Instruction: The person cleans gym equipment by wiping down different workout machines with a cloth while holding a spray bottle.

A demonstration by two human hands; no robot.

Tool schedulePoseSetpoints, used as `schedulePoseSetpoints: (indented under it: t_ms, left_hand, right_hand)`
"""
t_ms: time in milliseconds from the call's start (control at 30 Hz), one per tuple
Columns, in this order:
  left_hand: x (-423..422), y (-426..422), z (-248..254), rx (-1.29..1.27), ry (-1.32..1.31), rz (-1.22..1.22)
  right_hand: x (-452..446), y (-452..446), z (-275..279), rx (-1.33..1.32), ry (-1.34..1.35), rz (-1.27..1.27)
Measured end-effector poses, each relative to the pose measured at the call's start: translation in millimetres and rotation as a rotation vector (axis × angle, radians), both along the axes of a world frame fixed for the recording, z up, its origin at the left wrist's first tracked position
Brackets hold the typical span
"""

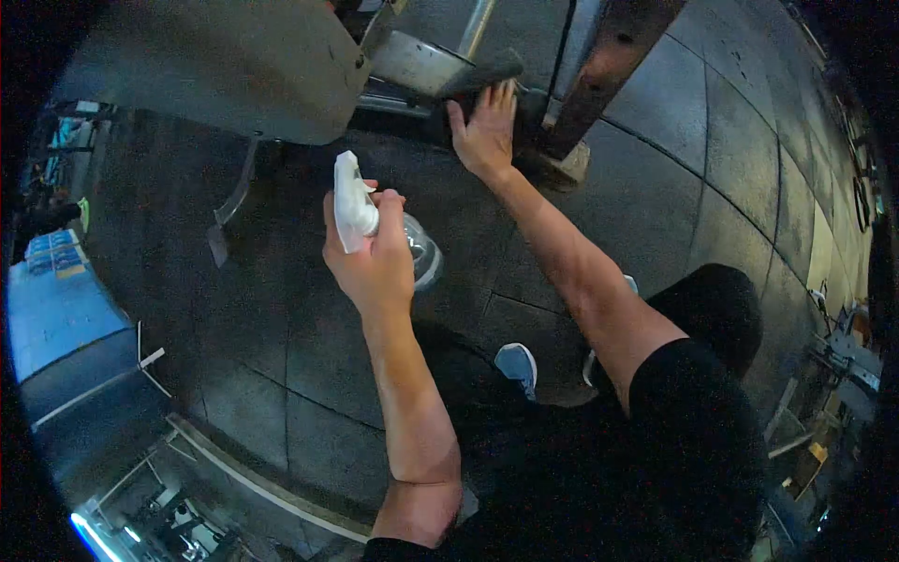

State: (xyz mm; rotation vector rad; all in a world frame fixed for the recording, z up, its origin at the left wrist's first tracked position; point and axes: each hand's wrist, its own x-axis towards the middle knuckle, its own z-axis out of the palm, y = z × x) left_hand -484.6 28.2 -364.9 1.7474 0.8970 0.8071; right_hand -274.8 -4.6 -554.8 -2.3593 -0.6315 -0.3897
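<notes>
My left hand is wrapped around the neck of a clear spray bottle with a white trigger head. The nozzle end tilts up toward the machine, and the bottle's body hangs behind my hand. My right hand reaches forward, fingers stretched out and thumb apart, lying against a dark surface low on the machine. Whether that dark patch is a cloth or part of the machine I cannot tell. Just beyond the fingertips is a rounded metal cylinder with a dark end.
A large grey panel overhangs at upper left. A rusty metal post stands right of my right hand, on a worn block. Dark floor tiles lie below. A blue box is at far left; my shoe shows beneath me.
</notes>
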Motion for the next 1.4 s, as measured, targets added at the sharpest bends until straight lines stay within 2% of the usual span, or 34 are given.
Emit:
schedulePoseSetpoints:
  t_ms: [33, 100, 133, 200, 233, 300, 367, 433, 500, 567, 600, 633, 667, 733, 767, 867, 900, 967, 1000, 1033, 1067, 1133, 1200, 1300, 1333, 1400]
  left_hand:
    - [-0.4, -0.8, -1.4, -0.013, -0.004, -0.016]
    - [-2.4, 0.0, -9.9, 0.021, -0.022, -0.056]
    - [-3.9, 1.3, -9.5, 0.029, -0.02, -0.058]
    - [-6.5, 1.9, -7.3, -0.014, 0.045, -0.037]
    - [-8.4, 1.2, -1.9, -0.006, 0.013, -0.033]
    - [-11.8, 6.2, -4.6, 0.039, 0.045, -0.024]
    - [-15.7, 12.1, -7.3, 0.121, 0.09, -0.014]
    - [-14.1, 9.7, -7.7, 0.093, 0.085, -0.016]
    - [-11.5, 8.6, -8.6, 0.073, 0.084, -0.013]
    - [-7.2, 4.9, -11.2, -0.039, -0.005, -0.053]
    - [-5.2, 2.7, -10.1, -0.041, -0.007, -0.051]
    - [-3.3, 2.1, -6.7, -0.048, 0.001, -0.054]
    - [-2.0, 2.3, -5.6, -0.054, 0.007, -0.052]
    - [-2.2, 1.5, -7.5, -0.037, 0.02, -0.04]
    - [-1.1, 1.6, -8.0, -0.013, 0.034, -0.039]
    - [0.7, -1.5, -3.8, -0.016, 0.048, -0.054]
    - [-0.6, 0.7, -11.8, -0.01, 0.012, -0.067]
    - [-6.8, 0.9, -9.3, -0.026, 0.016, -0.053]
    - [-9.7, -0.6, -7.0, -0.049, 0.009, -0.031]
    - [-12.4, 0.4, -2.7, -0.04, 0.008, -0.034]
    - [-14.2, 2.4, -3.3, 0.024, 0.028, -0.037]
    - [-12.6, -1.1, -0.7, 0.013, 0.043, -0.015]
    - [-5.3, -7.2, 2.4, -0.007, 0.014, -0.045]
    - [1.6, -13.9, -0.3, -0.032, -0.033, -0.107]
    - [4.0, -15.5, -0.7, -0.039, -0.056, -0.153]
    - [4.9, -20.1, 1.8, -0.035, -0.076, -0.134]
  right_hand:
    - [1.1, 9.3, 3.6, 0.009, 0.004, 0.005]
    - [2.7, 35.7, 37.0, -0.139, -0.01, 0.258]
    - [7.6, 50.6, 45.6, -0.13, -0.009, 0.256]
    - [24.8, 81.3, 58.5, -0.077, -0.413, 0.395]
    - [28.1, 90.7, 64.8, -0.077, -0.407, 0.389]
    - [34.2, 101.8, 72.3, -0.245, -0.394, 0.53]
    - [27.3, 99.1, 67.1, -0.16, -0.403, 0.483]
    - [20.7, 87.9, 57.6, -0.072, -0.423, 0.446]
    - [15.2, 44.3, 45.3, 0.122, -0.3, 0.429]
    - [11.1, -6.7, 21.7, 0.105, -0.164, 0.385]
    - [6.6, -26.2, -0.8, -0.298, -0.089, 0.253]
    - [5.9, -39.8, -24.9, -0.199, -0.208, 0.251]
    - [3.5, -35.8, -19.0, -0.199, -0.215, 0.257]
    - [-5.4, -22.4, -8.6, -0.051, -0.047, 0.183]
    - [-4.3, -7.4, 4.6, -0.111, -0.019, 0.176]
    - [-7.4, 53.6, 56.2, 0.064, -0.167, 0.211]
    - [-2.2, 71.9, 65.0, 0.101, -0.291, 0.249]
    - [12.9, 94.5, 76.0, -0.134, -0.427, 0.369]
    - [17.6, 97.1, 78.9, -0.144, -0.42, 0.358]
    - [22.3, 97.4, 80.6, -0.122, -0.429, 0.451]
    - [24.5, 94.9, 79.1, -0.101, -0.434, 0.543]
    - [25.0, 83.4, 73.5, -0.098, -0.387, 0.537]
    - [14.5, 60.1, 60.2, 0.097, -0.269, 0.468]
    - [12.5, -15.0, 11.3, 0.148, -0.208, 0.378]
    - [4.8, -31.6, 0.1, 0.066, -0.114, 0.273]
    - [-1.2, -48.0, -15.9, 0.101, -0.162, 0.27]
